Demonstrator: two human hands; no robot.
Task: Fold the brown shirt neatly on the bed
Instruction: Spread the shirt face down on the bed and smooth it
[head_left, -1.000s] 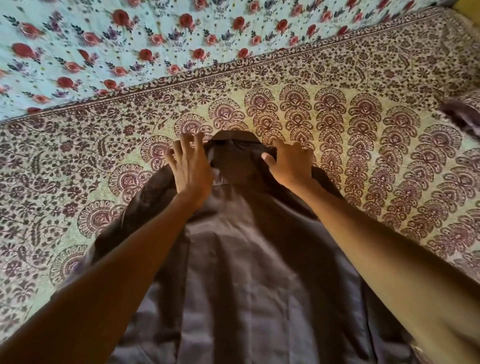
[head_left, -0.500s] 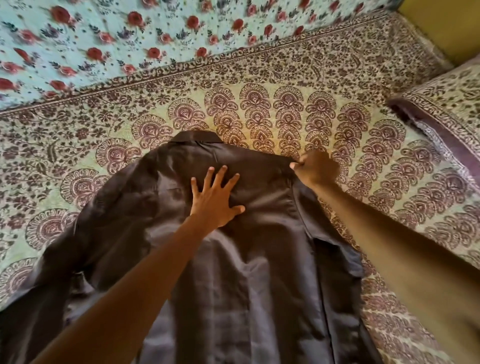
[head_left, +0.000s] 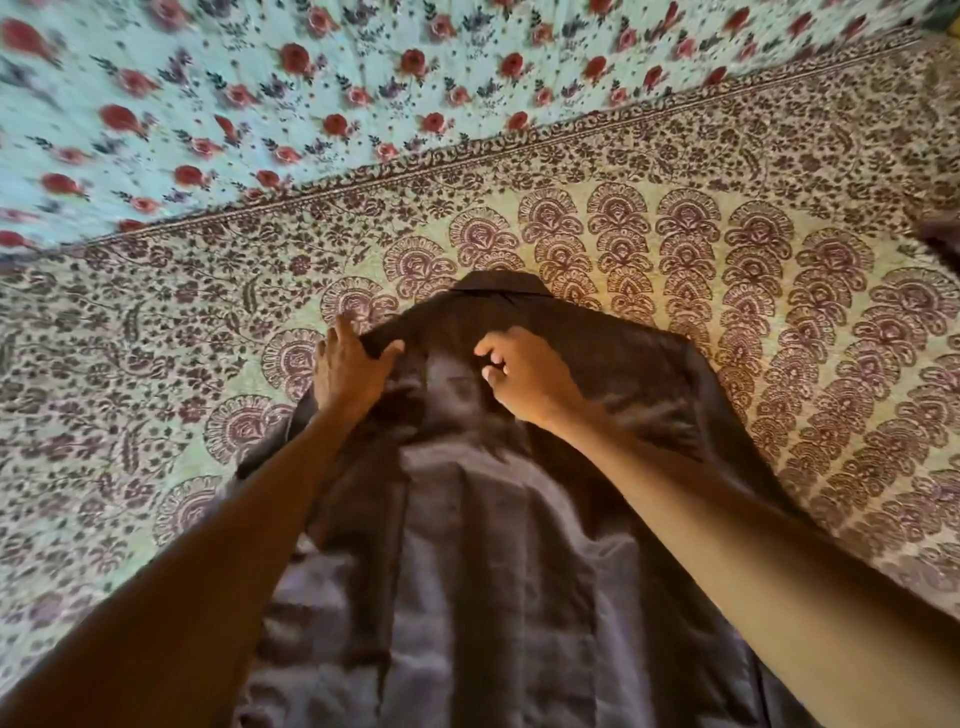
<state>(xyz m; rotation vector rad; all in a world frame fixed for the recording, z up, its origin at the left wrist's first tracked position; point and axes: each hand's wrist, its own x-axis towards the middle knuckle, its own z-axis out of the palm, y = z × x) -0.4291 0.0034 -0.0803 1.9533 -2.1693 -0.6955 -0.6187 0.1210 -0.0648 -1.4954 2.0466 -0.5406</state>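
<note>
The brown shirt (head_left: 493, 545) lies spread lengthwise on the bed, collar (head_left: 498, 286) at the far end and hem towards me. My left hand (head_left: 348, 371) rests on the shirt's left shoulder edge, its fingers stretched out over the bedspread and its thumb spread across the fabric. My right hand (head_left: 524, 382) sits on the upper middle of the shirt just below the collar, with its fingers curled down into the cloth. Both forearms cross over the shirt's body and hide parts of its sides. The picture is blurred by motion.
A cream bedspread with maroon paisley print (head_left: 779, 312) covers the bed around the shirt. Beyond it lies a pale blue sheet with red flowers (head_left: 260, 104). A dark pillow edge (head_left: 943, 239) shows at the far right.
My left hand has slid from the middle of the shirt to its left shoulder edge. My right hand has left the right shoulder and come to the middle below the collar. The view shifted left.
</note>
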